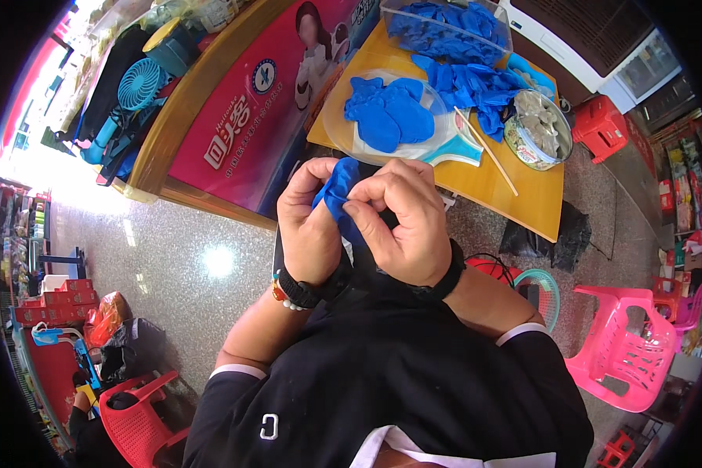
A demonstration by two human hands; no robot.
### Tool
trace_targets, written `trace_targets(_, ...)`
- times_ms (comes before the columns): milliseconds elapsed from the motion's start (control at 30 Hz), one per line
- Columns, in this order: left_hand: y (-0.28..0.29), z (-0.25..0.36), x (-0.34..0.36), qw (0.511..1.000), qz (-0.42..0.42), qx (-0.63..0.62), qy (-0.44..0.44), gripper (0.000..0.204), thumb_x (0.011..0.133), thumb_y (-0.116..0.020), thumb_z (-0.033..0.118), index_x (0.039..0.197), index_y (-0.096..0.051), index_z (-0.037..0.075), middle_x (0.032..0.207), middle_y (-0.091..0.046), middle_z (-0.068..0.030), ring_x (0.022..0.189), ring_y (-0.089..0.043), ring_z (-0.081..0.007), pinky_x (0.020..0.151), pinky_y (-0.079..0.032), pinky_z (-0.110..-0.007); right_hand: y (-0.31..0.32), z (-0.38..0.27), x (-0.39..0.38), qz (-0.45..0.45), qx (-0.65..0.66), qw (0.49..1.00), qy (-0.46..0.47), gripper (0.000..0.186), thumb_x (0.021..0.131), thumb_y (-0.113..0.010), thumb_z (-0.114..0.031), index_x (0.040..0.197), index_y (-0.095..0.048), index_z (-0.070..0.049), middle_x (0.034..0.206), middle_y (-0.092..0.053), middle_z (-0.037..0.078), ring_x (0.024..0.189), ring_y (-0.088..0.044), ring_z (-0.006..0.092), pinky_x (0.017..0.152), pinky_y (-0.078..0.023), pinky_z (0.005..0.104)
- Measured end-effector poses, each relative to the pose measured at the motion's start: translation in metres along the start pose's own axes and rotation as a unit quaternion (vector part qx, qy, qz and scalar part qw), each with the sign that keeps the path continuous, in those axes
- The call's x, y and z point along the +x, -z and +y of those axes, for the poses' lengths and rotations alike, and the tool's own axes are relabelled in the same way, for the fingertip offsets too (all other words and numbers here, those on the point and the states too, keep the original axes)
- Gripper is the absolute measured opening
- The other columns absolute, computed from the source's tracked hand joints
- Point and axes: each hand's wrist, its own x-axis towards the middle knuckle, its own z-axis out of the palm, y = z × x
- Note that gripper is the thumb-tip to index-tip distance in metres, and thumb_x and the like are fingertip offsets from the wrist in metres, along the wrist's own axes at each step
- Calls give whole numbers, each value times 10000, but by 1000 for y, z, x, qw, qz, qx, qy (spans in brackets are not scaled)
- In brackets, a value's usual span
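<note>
Both hands meet at the centre over my lap, on a crumpled piece of thin blue material (339, 187). My left hand (308, 226) holds it with fingers curled round it, and my right hand (402, 222) pinches its right edge between thumb and index finger. Just beyond them, on a yellow wooden table (538, 210), several flat blue pieces (386, 117) lie on a round translucent lid above a white and teal board (456, 150). A wooden stick (487, 152) lies beside the board. A round tin (534, 136) holds greyish crumpled material.
A clear bin of blue pieces (444, 27) and a blue pile (483, 93) sit behind. A pink-panelled counter (234, 93) stands front left. Plastic chairs flank me, pink (624, 347) and red (136, 421); part of another person (82, 417) shows at lower left. A red stool (600, 125) stands right.
</note>
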Motion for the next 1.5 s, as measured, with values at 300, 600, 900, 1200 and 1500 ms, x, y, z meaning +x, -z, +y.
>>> trace_targets(300, -1, 5, 0, 998, -22, -6, 51, 223, 872, -453, 26, 1081, -525, 2, 997, -546, -37, 921, -521, -109, 842, -407, -244, 4, 12, 9, -4, -14, 1000, 0, 107, 755, -631, -68, 784, -536, -106, 688, -505, -1, 621, -500, 193, 699, -327, 346)
trace_targets(600, 3, 8, 1, 971, -87, -176, 136, 119, 887, -555, 62, 979, -621, 24, 1014, -515, 14, 942, -479, -94, 858, -353, -249, 9, 19, 15, -14, 26, 998, -47, 83, 782, -625, -59, 806, -550, -85, 660, -534, 12, 574, -517, 185, 695, -355, 328)
trace_targets(900, 0, 5, 2, 985, 35, -122, 119, 90, 905, -597, 75, 970, -639, 30, 972, -576, 18, 828, -513, -57, 747, -392, -204, 7, 5, 9, 65, 171, 958, -219, 149, 790, -696, -119, 834, -575, -43, 691, -599, 40, 596, -557, 202, 656, -408, 332)
trace_targets(1200, -3, 7, 0, 983, -4, -155, 97, 88, 904, -581, 46, 966, -635, 15, 939, -532, -3, 804, -511, -82, 732, -415, -226, 10, 0, 17, -14, 253, 941, -227, 89, 827, -630, 21, 910, -625, 54, 798, -632, 64, 667, -634, 97, 590, -505, 216)
trace_targets(1500, 4, 7, 2, 962, -128, -167, 172, 124, 851, -523, 17, 937, -605, -16, 946, -514, -39, 807, -550, -135, 761, -440, -267, 7, 20, 14, 24, 38, 996, -72, 103, 771, -591, 58, 835, -607, -21, 713, -586, 73, 603, -618, 150, 530, -481, 250)
